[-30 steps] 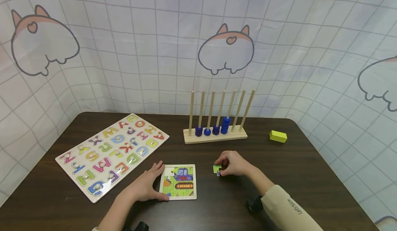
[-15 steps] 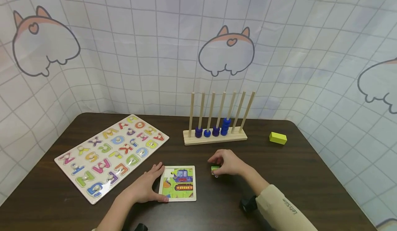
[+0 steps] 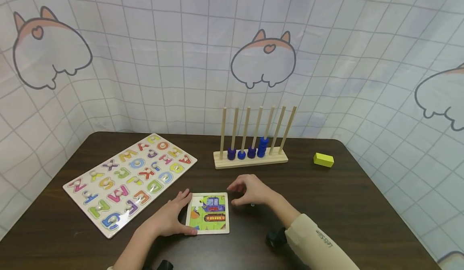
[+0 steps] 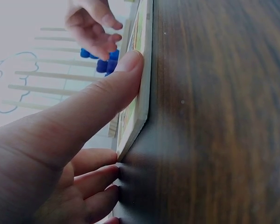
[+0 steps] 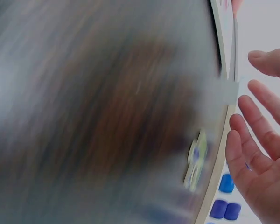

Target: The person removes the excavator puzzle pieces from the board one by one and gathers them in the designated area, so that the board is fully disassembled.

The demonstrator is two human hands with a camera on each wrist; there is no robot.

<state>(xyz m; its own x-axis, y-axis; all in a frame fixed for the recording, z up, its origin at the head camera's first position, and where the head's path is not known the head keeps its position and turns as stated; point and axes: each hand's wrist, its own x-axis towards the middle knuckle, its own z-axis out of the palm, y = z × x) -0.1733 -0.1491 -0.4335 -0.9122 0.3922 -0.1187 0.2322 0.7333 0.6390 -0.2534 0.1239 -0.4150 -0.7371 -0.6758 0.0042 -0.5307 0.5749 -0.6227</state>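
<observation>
A square jigsaw puzzle [image 3: 214, 226] in a pale wooden frame, picturing a blue and orange digger on green, lies flat on the dark table. My left hand [image 3: 170, 215] holds it at its left side, thumb at the near corner and fingers at the far corner. In the left wrist view the thumb [image 4: 102, 95] presses the frame's edge. My right hand [image 3: 251, 191] hovers just right of the puzzle, fingers apart and holding nothing. Below it in the right wrist view lie small loose puzzle pieces [image 5: 196, 161], blurred; the head view mostly hides them behind the hand.
To the left lies an alphabet peg board [image 3: 134, 181]. A wooden bead rack [image 3: 250, 163] with several upright rods and blue beads stands at the back. A yellow block [image 3: 324, 160] sits at the right, and a gridded curtain [image 3: 174, 60] surrounds the table [image 3: 326, 213].
My right hand has moved left from the loose pieces toward the puzzle, leaving them on the table behind it. The left hand has stayed on the puzzle's frame.
</observation>
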